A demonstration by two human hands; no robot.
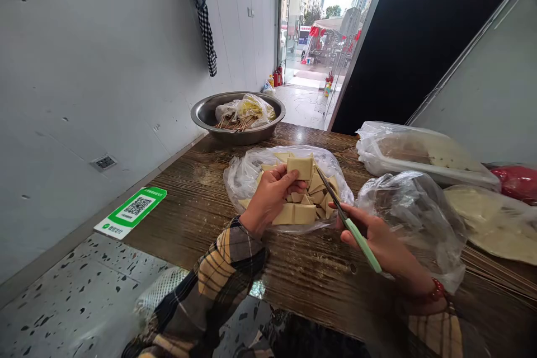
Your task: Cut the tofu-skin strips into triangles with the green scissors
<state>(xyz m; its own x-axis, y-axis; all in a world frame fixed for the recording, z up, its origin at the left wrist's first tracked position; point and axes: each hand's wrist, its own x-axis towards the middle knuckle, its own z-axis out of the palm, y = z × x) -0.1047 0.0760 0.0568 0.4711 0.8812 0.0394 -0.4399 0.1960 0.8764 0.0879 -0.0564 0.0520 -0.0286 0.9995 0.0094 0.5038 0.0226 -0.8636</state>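
Note:
My left hand (271,197) is closed on a folded strip of beige tofu skin (298,168), held above a clear plastic bag (243,176) that lies open on the wooden table (201,201). Several cut beige squares (314,197) are piled in the bag. My right hand (384,243) grips scissors with a green handle (361,243); their dark blades (329,187) point up and left and reach just right of the held strip.
A metal basin (239,114) with bagged skewers stands at the table's far end. At the right lie a bag-wrapped tray (423,151), crumpled plastic (415,212), a pale sheet (495,224), bamboo skewers (499,271) and something red (518,182). A QR-code sign (132,211) leans by the left wall.

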